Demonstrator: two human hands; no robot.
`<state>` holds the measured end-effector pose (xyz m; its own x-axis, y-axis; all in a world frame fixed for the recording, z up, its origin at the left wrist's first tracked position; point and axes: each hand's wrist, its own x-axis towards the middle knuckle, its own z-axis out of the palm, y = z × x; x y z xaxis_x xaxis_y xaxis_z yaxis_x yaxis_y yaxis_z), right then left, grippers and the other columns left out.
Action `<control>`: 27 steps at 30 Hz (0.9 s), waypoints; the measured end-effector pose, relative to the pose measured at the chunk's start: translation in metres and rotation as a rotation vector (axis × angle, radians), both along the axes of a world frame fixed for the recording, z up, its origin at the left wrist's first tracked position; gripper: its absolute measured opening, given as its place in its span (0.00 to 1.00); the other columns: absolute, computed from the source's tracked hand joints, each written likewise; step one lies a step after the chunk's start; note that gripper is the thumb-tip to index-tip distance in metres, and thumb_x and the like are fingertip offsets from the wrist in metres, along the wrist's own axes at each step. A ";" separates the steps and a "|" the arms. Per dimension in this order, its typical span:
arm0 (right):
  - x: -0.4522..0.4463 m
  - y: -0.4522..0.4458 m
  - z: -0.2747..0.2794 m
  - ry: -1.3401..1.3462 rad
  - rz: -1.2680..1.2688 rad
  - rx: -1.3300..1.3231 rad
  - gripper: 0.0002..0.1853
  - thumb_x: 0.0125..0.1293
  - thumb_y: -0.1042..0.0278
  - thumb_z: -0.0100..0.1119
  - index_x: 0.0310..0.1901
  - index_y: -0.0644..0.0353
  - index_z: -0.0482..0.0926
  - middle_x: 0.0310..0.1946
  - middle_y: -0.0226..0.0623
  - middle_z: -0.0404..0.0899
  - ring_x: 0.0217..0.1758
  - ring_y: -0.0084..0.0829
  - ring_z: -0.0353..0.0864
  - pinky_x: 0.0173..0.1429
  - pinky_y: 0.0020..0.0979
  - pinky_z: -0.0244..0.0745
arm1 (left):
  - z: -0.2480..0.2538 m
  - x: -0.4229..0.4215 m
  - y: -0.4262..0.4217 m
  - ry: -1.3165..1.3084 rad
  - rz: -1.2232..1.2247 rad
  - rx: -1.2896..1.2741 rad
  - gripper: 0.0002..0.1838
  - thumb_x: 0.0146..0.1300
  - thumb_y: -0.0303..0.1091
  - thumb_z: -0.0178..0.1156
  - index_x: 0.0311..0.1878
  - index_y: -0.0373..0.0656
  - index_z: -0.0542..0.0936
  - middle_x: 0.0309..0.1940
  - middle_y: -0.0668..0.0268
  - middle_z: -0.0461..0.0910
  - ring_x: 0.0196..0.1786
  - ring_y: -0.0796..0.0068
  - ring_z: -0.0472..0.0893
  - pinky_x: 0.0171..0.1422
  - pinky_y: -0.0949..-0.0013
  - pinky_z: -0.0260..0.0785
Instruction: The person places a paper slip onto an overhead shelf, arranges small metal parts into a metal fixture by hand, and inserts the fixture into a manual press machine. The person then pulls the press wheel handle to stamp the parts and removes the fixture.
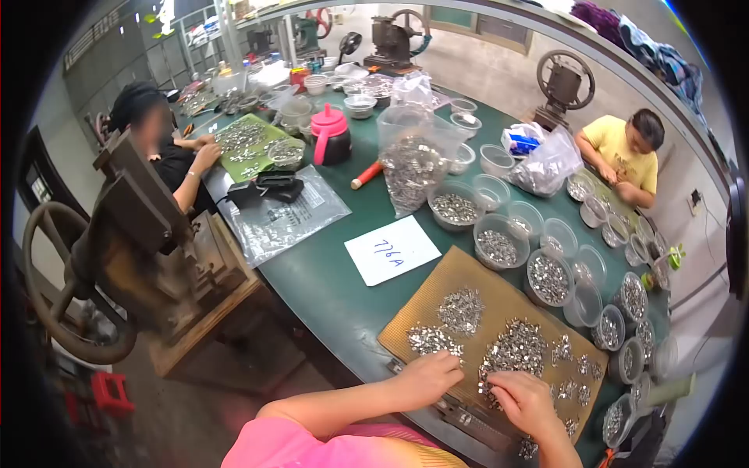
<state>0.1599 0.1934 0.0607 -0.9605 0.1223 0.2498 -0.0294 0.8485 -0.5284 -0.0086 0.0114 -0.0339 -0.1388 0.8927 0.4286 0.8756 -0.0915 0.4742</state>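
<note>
My left hand (427, 380) rests at the near edge of a tan ribbed mat (406, 312), its bent fingertips beside a small heap of shiny metal pieces (434, 341). At the near side of the largest metal heap (516, 347) is my right hand (524, 399), thumb and fingers drawn together at the pieces. Whatever either hand holds is too small or hidden to make out. Another round heap (460, 310) lies farther back on the mat, and several little clusters (568, 388) are spread along its right side.
Plastic tubs of metal pieces (548, 278) line the mat's far and right sides. Beyond it are a paper marked 776A (392, 249), a filled clear bag (413, 168) and a pink-lidded jug (330, 134). Co-workers sit at left and right; a hand press (140, 242) stands left.
</note>
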 end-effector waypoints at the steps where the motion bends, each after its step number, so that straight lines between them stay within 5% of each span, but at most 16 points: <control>1: 0.009 0.001 -0.002 0.000 -0.025 -0.010 0.09 0.64 0.72 0.71 0.46 0.59 0.89 0.44 0.40 0.91 0.46 0.43 0.91 0.52 0.40 0.85 | 0.001 -0.001 -0.002 -0.014 -0.007 0.002 0.14 0.56 0.27 0.65 0.47 0.40 0.83 0.43 0.63 0.78 0.50 0.60 0.79 0.53 0.62 0.77; 10: 0.059 0.011 -0.011 -0.001 -0.239 -0.119 0.07 0.65 0.75 0.69 0.45 0.61 0.89 0.44 0.43 0.91 0.47 0.44 0.92 0.54 0.39 0.85 | 0.024 -0.039 -0.018 -0.295 0.108 0.122 0.07 0.68 0.28 0.68 0.49 0.44 0.87 0.42 0.63 0.85 0.46 0.59 0.84 0.51 0.61 0.77; 13: 0.067 0.011 -0.013 -0.004 -0.275 -0.141 0.08 0.65 0.75 0.68 0.45 0.62 0.89 0.44 0.43 0.91 0.47 0.43 0.92 0.54 0.38 0.85 | 0.030 -0.059 -0.026 -0.223 0.266 0.158 0.08 0.66 0.28 0.70 0.47 0.44 0.88 0.41 0.62 0.85 0.45 0.58 0.84 0.51 0.58 0.77; 20: 0.077 0.008 -0.017 0.036 -0.294 -0.151 0.07 0.65 0.75 0.69 0.44 0.62 0.89 0.43 0.43 0.91 0.46 0.42 0.92 0.52 0.37 0.86 | 0.014 -0.144 -0.045 0.363 0.675 -0.023 0.21 0.61 0.34 0.74 0.57 0.44 0.83 0.53 0.59 0.83 0.59 0.55 0.80 0.62 0.55 0.76; 27: 0.083 0.007 -0.019 0.008 -0.323 -0.155 0.07 0.66 0.75 0.69 0.44 0.62 0.90 0.43 0.43 0.91 0.46 0.42 0.92 0.51 0.37 0.86 | -0.014 -0.177 -0.051 0.319 0.688 -0.099 0.16 0.63 0.36 0.72 0.51 0.42 0.84 0.47 0.60 0.85 0.54 0.56 0.83 0.58 0.56 0.78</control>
<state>0.2428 0.2005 0.0412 -0.8644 0.4561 0.2116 0.2226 0.7245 -0.6524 -0.1860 -0.0394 -0.0475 -0.5607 0.6859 0.4638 0.8156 0.5541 0.1666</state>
